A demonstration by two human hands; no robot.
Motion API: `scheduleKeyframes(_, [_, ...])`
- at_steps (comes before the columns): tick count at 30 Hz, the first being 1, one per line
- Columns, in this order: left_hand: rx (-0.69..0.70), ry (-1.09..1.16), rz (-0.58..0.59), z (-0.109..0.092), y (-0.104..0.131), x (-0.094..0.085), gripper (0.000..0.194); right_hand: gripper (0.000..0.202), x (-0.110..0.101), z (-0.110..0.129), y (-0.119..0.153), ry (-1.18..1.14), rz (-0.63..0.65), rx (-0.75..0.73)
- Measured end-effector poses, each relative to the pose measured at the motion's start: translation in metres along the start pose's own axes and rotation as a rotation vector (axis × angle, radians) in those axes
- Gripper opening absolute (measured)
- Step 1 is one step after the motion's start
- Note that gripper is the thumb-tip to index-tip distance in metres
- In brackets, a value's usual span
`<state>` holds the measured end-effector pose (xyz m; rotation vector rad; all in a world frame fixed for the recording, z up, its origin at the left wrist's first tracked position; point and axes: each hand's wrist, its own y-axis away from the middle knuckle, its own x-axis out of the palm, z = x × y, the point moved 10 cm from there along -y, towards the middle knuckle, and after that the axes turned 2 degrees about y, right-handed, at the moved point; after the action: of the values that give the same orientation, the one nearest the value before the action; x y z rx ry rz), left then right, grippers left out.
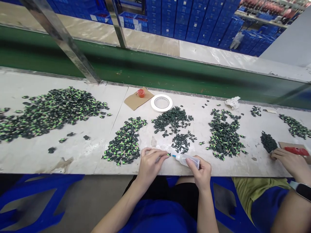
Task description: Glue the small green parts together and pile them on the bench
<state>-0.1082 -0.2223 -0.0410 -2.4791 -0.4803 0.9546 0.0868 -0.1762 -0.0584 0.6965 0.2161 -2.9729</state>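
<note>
My left hand (151, 161) pinches a small black-and-green piece (169, 154) between its fingertips, just above the front of the table. In my right hand (202, 171) is a translucent glue bottle (186, 160), tilted on its side. Its thin blue tip points left and is at or very close to the small piece; whether they touch cannot be made out. Left of my left hand lies a pile of black-and-green pieces (125, 142). Behind my hands are small dark parts (172, 118) in a heap, with a looser group (181, 142) nearer the bottle.
A white tape roll (161, 103) and a red cup (141, 93) on cardboard (132, 102) stand at the back. Large piles lie left (55, 110) and right (224, 134). At the right, another person's hand (289, 161) touches a dark heap (268, 141) near a red object (296, 150).
</note>
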Motion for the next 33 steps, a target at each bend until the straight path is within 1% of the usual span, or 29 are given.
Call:
scheduleKeyframes(7, [0.000, -0.009, 0.001, -0.0004, -0.0002, -0.0003, 0.011, 0.036, -0.0017, -0.0034, 0.0007, -0.010, -0.019, 0.008])
scheduleKeyframes(16, [-0.015, -0.015, 0.003, -0.0001, 0.0003, 0.0004, 0.013, 0.037, 0.0012, -0.0041, 0.0001, -0.001, 0.017, 0.039])
scheduleKeyframes(21, [-0.044, -0.036, 0.005, 0.0017, 0.0008, 0.0009, 0.014, 0.040, -0.0004, -0.0005, -0.0013, -0.026, -0.007, 0.031])
scheduleKeyframes(25, [-0.039, -0.030, 0.006, 0.0013, 0.0004, 0.0002, 0.012, 0.042, -0.0023, -0.0003, -0.0021, -0.040, -0.021, 0.030])
scheduleKeyframes(33, [-0.050, -0.009, 0.019, 0.0036, 0.0012, 0.0012, 0.010, 0.035, 0.0022, -0.0025, -0.0003, -0.035, 0.029, 0.044])
